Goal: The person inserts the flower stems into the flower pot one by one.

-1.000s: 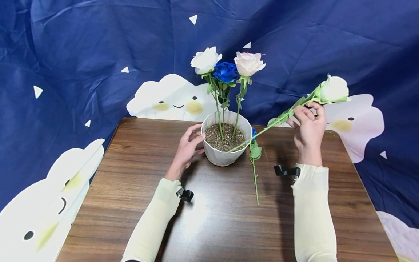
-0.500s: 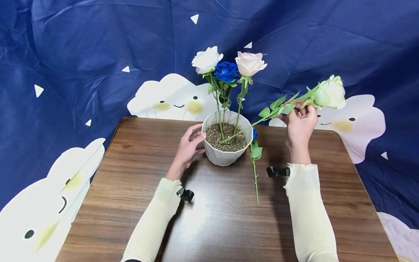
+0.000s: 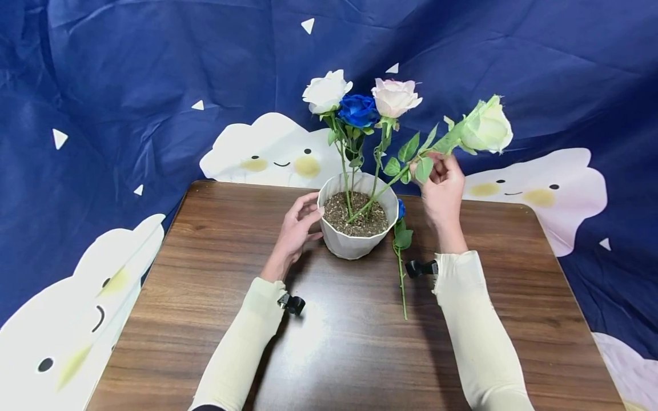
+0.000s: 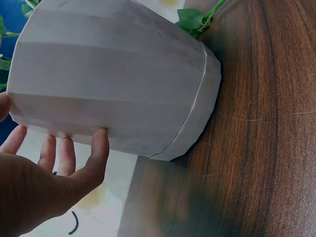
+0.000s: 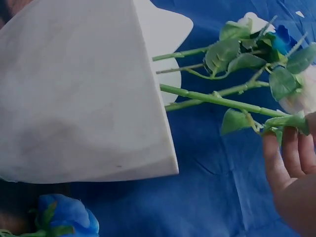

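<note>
A white faceted flower pot (image 3: 354, 242) holds brown soil and three upright roses: a white rose (image 3: 327, 92), a blue rose (image 3: 358, 111) and a pale pink rose (image 3: 396, 98). With spread fingers, my left hand (image 3: 293, 234) touches the pot's left side; in the left wrist view the fingertips (image 4: 101, 138) rest against its wall. My right hand (image 3: 443, 191) pinches a greenish-white rose (image 3: 487, 127) by the leafy stem below its bloom. That rose leans to the right, and its stem's lower end meets the soil. The right wrist view shows its green stem (image 5: 222, 101) crossing the pot's rim.
Right of the pot, another blue rose (image 3: 402, 240) lies on the brown wooden table (image 3: 349, 354), its bloom partly hidden by the pot. Behind the table hangs a dark blue cloth (image 3: 154, 57) with smiling clouds.
My right hand has moved left, bringing the greenish-white rose more upright. Its stem's lower end went from the pot's front rim to the soil near the middle. The left hand has stayed put.
</note>
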Tool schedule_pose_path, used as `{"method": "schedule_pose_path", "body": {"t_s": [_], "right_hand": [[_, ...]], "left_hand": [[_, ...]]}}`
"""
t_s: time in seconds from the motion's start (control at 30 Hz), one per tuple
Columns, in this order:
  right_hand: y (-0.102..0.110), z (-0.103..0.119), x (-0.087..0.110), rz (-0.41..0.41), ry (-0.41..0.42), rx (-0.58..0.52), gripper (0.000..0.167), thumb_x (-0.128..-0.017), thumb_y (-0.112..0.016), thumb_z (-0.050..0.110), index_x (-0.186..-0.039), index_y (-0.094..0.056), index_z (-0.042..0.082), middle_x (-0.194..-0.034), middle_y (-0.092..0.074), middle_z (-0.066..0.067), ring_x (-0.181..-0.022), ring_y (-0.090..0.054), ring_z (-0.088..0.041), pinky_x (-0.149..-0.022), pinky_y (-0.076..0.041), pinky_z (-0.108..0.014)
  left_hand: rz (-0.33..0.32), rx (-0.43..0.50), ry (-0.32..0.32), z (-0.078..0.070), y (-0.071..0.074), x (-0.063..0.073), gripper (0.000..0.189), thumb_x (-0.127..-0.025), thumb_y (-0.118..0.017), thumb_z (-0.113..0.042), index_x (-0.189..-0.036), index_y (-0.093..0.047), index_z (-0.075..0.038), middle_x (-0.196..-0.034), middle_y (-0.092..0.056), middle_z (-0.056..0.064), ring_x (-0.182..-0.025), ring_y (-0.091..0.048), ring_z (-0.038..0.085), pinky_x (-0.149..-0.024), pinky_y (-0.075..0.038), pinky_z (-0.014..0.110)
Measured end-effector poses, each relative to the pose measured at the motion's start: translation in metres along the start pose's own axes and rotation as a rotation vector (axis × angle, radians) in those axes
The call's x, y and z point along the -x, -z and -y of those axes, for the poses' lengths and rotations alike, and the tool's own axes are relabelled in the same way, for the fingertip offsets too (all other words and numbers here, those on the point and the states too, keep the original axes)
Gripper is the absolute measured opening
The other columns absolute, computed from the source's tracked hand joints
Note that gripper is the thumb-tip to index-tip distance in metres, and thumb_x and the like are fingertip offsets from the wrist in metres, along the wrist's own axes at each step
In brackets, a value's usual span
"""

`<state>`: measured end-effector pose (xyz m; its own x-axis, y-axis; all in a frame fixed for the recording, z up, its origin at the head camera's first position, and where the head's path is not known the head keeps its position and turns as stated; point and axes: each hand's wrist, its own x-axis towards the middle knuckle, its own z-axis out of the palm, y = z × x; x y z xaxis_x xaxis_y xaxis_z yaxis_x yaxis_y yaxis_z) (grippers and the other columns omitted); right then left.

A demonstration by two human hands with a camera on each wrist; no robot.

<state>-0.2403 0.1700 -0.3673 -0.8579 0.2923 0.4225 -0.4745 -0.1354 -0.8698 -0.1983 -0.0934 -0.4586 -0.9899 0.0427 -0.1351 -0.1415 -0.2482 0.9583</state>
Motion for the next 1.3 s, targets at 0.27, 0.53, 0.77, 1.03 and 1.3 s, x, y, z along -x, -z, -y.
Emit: {"method": "schedule_pose_path", "body": {"t_s": [0.27,0.53,0.77,1.03,1.3], "right_hand": [[-0.008,0.002,0.006,0.115,-0.05,0.039,0.023,-0.091,-0.065,-0.011,-0.105,-0.067,0.007,-0.095,-0.067,0.0,-0.086,-0.065,-0.011,-0.073,-0.058,-0.019],[-0.014,0.001,0.012,0.212,-0.04,-0.056,0.022,-0.093,-0.067,-0.005,-0.112,-0.063,0.005,-0.099,-0.066,-0.009,-0.086,-0.067,-0.02,-0.074,-0.063,-0.034],[-0.021,0.001,0.016,0.224,0.139,0.05,0.008,-0.089,-0.07,-0.01,-0.094,-0.064,-0.007,-0.095,-0.07,-0.011,-0.073,-0.069,-0.015,-0.067,-0.063,-0.029],[-0.029,-0.005,0.021,0.236,0.307,0.354,0.019,-0.085,-0.077,-0.005,-0.097,-0.066,-0.013,-0.089,-0.069,-0.026,-0.081,-0.061,-0.007,-0.077,-0.051,-0.02],[-0.035,-0.014,0.028,0.249,0.367,0.479,0.022,-0.088,-0.076,0.006,-0.096,-0.066,-0.012,-0.087,-0.069,-0.024,-0.078,-0.064,-0.028,-0.078,-0.05,-0.022]], "left_hand": [[-0.003,-0.001,-0.001,-0.001,-0.001,0.001,0.047,-0.097,-0.067,-0.013,-0.142,-0.055,-0.018,-0.127,-0.051,0.01,-0.11,-0.055,0.022,-0.086,-0.058,0.055],[-0.002,-0.004,0.009,0.0,-0.001,0.0,0.047,-0.097,-0.067,-0.013,-0.142,-0.055,-0.018,-0.128,-0.05,0.011,-0.111,-0.055,0.022,-0.087,-0.059,0.053],[0.001,-0.009,0.005,0.001,0.0,0.0,0.046,-0.097,-0.067,-0.014,-0.142,-0.055,-0.019,-0.129,-0.051,0.011,-0.111,-0.054,0.021,-0.087,-0.058,0.053],[0.007,-0.001,0.007,0.0,-0.001,0.0,0.046,-0.098,-0.067,-0.014,-0.142,-0.055,-0.019,-0.129,-0.052,0.011,-0.111,-0.055,0.022,-0.09,-0.057,0.056],[0.009,0.006,0.0,0.002,0.0,0.0,0.046,-0.098,-0.066,-0.014,-0.142,-0.055,-0.019,-0.129,-0.051,0.011,-0.11,-0.055,0.022,-0.089,-0.057,0.056]]}}
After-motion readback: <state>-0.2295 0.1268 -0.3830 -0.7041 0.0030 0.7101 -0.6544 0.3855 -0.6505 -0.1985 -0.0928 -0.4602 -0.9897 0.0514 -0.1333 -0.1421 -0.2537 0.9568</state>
